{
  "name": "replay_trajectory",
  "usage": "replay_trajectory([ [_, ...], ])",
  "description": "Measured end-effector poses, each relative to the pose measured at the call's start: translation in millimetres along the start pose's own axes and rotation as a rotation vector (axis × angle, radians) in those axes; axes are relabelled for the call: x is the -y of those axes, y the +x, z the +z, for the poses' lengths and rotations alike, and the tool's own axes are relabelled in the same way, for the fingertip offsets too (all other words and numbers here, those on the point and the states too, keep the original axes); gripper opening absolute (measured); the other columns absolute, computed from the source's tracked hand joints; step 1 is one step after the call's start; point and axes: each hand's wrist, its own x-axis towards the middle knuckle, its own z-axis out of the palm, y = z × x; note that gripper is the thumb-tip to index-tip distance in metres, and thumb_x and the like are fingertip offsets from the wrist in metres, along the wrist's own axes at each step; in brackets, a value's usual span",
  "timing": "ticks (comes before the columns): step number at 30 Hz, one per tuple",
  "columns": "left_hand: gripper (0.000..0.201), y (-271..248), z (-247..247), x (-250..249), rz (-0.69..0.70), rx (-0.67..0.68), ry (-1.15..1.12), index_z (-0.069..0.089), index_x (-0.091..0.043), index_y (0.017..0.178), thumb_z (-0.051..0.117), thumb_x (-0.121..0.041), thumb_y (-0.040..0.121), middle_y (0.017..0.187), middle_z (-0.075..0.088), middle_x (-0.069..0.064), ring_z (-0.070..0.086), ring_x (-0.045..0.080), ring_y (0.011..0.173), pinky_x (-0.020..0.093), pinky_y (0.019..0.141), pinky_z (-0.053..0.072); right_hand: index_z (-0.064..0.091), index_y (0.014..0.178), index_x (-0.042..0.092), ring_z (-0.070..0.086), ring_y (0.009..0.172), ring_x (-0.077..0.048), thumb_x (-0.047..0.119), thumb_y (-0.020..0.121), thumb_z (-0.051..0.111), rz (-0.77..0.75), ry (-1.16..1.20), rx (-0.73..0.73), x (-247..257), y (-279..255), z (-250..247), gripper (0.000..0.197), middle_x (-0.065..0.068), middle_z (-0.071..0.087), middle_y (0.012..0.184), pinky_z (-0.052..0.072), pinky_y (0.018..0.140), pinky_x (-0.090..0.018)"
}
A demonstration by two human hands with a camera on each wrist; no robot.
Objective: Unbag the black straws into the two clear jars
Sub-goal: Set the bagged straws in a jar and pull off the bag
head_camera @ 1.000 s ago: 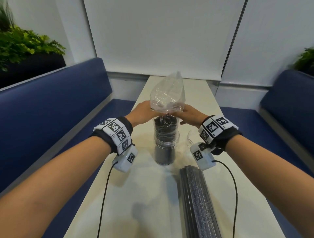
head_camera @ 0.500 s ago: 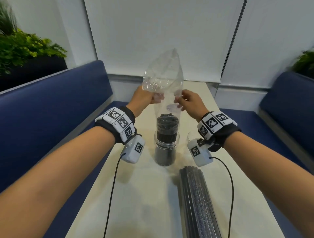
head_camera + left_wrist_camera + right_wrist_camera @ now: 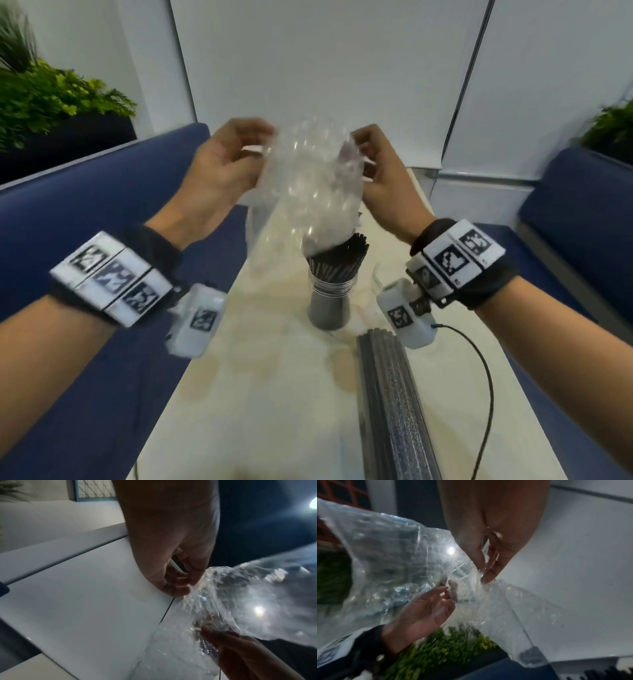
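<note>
A clear jar (image 3: 329,296) packed with upright black straws (image 3: 339,255) stands mid-table. Above it both hands hold up an emptied, crumpled clear plastic bag (image 3: 310,185); its lower end still brushes the straw tops. My left hand (image 3: 263,145) pinches the bag's left edge, seen close in the left wrist view (image 3: 187,588). My right hand (image 3: 356,144) pinches the right edge between thumb and fingers (image 3: 485,574). A second clear jar (image 3: 377,279) shows partly behind the right wrist camera. A second bagged bundle of black straws (image 3: 390,404) lies on the table near me.
The pale, narrow table (image 3: 260,394) runs away from me between two blue benches (image 3: 102,240) (image 3: 575,212). White wall panels close the far end. Planters with green plants (image 3: 51,99) stand behind both benches. Wrist cables (image 3: 486,394) trail over the table's near part.
Both hands have risen from the jar's mouth and drawn the bag up off the straws. The straws stay standing in the jar, and the bag now hangs crumpled above them.
</note>
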Motion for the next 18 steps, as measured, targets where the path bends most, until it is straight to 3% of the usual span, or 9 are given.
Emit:
replay_trajectory([
  [2,0.028,-28,-14,-1,-0.049,0.038,0.006,0.070,-0.029,0.080,0.056,-0.007,0.071,0.084,0.068,-0.012,0.063,0.007,0.078,0.022,0.070,0.055,0.042,0.095,0.015,0.057,0.077,-0.014,-0.003,0.086,0.054,-0.031,-0.036,0.083,5,-19,17,0.024,0.004,0.052,0.092,0.053,0.065,-0.023],
  [5,0.023,-75,-31,13,-0.158,0.091,-0.029,0.070,-0.022,0.074,0.049,-0.012,0.072,0.088,0.067,-0.004,0.064,0.011,0.081,0.023,0.069,0.056,0.050,0.090,0.009,0.044,0.075,-0.008,-0.013,0.077,0.046,-0.151,-0.128,0.183,-2,-55,46,0.025,0.000,0.049,0.088,0.040,0.066,-0.011],
  [6,0.013,-94,-34,22,-0.204,0.110,-0.048,0.069,-0.020,0.075,0.057,-0.022,0.071,0.090,0.065,-0.002,0.064,0.013,0.083,0.025,0.070,0.057,0.050,0.088,0.006,0.042,0.076,-0.008,-0.013,0.076,0.043,-0.189,-0.156,0.233,-6,-68,55,0.024,-0.002,0.047,0.088,0.037,0.069,-0.011],
  [8,0.032,-131,-37,43,-0.306,0.148,0.051,0.067,-0.020,0.079,0.080,-0.040,0.058,0.092,0.064,-0.004,0.065,0.014,0.086,0.025,0.074,0.056,0.050,0.090,0.008,0.040,0.082,-0.010,-0.012,0.080,0.038,-0.197,-0.188,0.387,-19,-96,69,0.025,-0.006,0.045,0.092,0.035,0.075,-0.010],
  [10,0.040,-164,-32,68,-0.376,0.235,0.253,0.063,-0.023,0.088,0.084,-0.039,0.058,0.092,0.062,-0.009,0.062,0.012,0.088,0.025,0.082,0.054,0.049,0.094,0.006,0.044,0.088,-0.019,-0.014,0.073,0.038,-0.160,-0.222,0.559,-35,-122,79,0.031,-0.012,0.044,0.101,0.041,0.080,-0.018],
  [12,0.030,-188,-22,95,-0.407,0.315,0.447,0.059,-0.029,0.093,0.078,-0.028,0.071,0.096,0.059,-0.010,0.059,0.008,0.088,0.025,0.084,0.051,0.047,0.097,0.007,0.047,0.087,-0.028,-0.013,0.071,0.041,-0.124,-0.319,0.706,-57,-145,86,0.034,-0.013,0.042,0.108,0.046,0.078,-0.035],
  [15,0.017,-203,-9,137,-0.348,0.432,0.728,0.051,-0.039,0.092,0.063,-0.030,0.084,0.101,0.053,-0.019,0.051,0.001,0.095,0.019,0.084,0.044,0.047,0.106,0.006,0.047,0.092,-0.031,-0.015,0.075,0.045,0.000,-0.488,0.866,-87,-168,92,0.038,-0.015,0.041,0.116,0.045,0.078,-0.037],
  [18,0.018,-199,4,169,-0.370,0.467,0.875,0.049,-0.041,0.105,0.055,-0.033,0.090,0.106,0.051,-0.026,0.041,-0.007,0.106,0.019,0.095,0.039,0.045,0.122,0.003,0.043,0.114,-0.034,-0.013,0.079,0.048,0.155,-0.616,0.989,-105,-174,87,0.047,-0.018,0.040,0.128,0.042,0.095,-0.039],
])
